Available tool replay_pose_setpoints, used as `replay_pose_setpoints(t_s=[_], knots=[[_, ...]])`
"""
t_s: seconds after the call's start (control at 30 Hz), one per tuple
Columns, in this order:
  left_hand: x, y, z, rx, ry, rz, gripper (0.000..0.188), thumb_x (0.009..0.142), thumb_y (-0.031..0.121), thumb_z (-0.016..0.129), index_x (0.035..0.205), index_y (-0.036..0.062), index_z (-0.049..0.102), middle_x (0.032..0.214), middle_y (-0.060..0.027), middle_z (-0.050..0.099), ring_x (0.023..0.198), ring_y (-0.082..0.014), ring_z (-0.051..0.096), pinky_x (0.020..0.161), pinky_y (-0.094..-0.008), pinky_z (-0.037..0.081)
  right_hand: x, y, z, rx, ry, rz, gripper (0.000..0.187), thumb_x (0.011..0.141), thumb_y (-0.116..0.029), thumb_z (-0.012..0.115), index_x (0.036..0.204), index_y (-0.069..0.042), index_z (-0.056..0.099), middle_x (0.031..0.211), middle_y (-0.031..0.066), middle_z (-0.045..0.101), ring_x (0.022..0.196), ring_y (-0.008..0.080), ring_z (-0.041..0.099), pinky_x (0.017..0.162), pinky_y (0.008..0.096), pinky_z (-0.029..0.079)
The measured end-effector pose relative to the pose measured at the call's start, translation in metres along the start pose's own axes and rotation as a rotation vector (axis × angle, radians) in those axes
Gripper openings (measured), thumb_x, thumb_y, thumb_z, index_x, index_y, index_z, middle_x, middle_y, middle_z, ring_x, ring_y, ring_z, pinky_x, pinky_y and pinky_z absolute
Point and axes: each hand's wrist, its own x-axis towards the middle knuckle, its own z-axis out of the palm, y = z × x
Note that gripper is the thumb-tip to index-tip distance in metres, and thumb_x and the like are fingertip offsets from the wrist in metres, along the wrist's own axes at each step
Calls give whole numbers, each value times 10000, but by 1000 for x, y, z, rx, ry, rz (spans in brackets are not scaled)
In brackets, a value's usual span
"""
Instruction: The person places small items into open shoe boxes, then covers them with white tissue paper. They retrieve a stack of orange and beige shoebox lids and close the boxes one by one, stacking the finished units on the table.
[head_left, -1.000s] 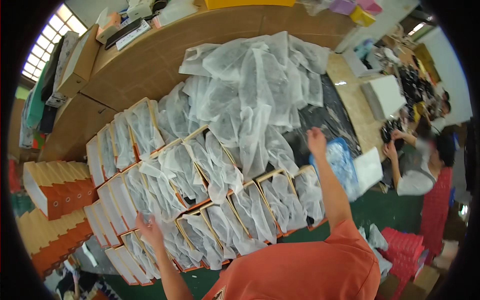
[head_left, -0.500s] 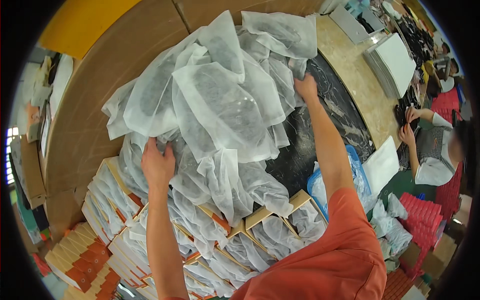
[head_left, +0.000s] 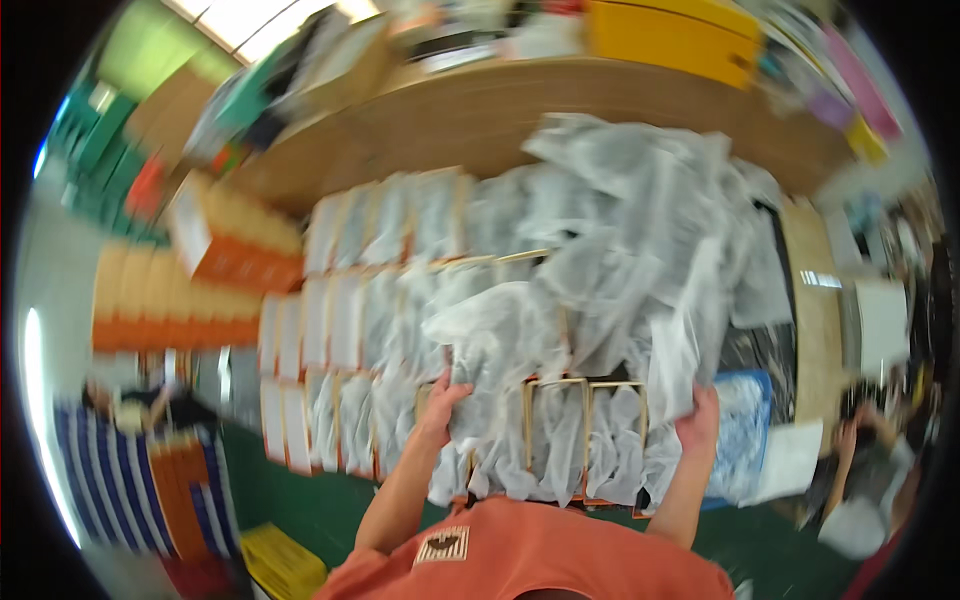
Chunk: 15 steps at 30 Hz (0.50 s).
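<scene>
My left hand is closed on the near edge of a white translucent fabric bag, which lies over the open boxes. At the right, my right hand grips the lower end of another white fabric bag hanging from the heap. Beyond both hands rises a loose pile of such bags, with dark shapes showing faintly through the cloth. Rows of open boxes stand below, many with white bags in them. Motion blurs the picture, and what the bags contain cannot be made out.
Closed orange-and-tan boxes are stacked at the left. A blue basket with crumpled clear plastic stands near my right hand. Along the back runs a brown board with a yellow box above it. Another person works at the right.
My view has swung left over the box rows. My left hand now grips a bag closer to me, and my right hand has come from the pile's far right side to its near edge.
</scene>
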Motion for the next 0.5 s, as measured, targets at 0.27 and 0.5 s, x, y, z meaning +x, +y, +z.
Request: replay_pose_setpoints(t_s=[0.27, 0.5], knots=[[-99, -40, -77, -504, -239, -339, 595, 978, 533, 527, 1355, 75, 577, 1305, -98, 646, 1142, -233, 642, 1008, -394, 501, -32, 116, -14, 225, -752, 195, 522, 1001, -280, 494, 1476, -82, 413, 1483, 141, 484, 1221, 332, 583, 1044, 466, 474], [-100, -89, -312, -374, 365, 92, 624, 981, 501, 542, 1388, 27, 538, 1314, -104, 631, 1169, -229, 614, 1037, -374, 461, -95, 300, 137, -907, -147, -63, 599, 853, -197, 683, 1403, -30, 513, 1306, 104, 609, 1199, 240, 572, 1047, 385, 430]])
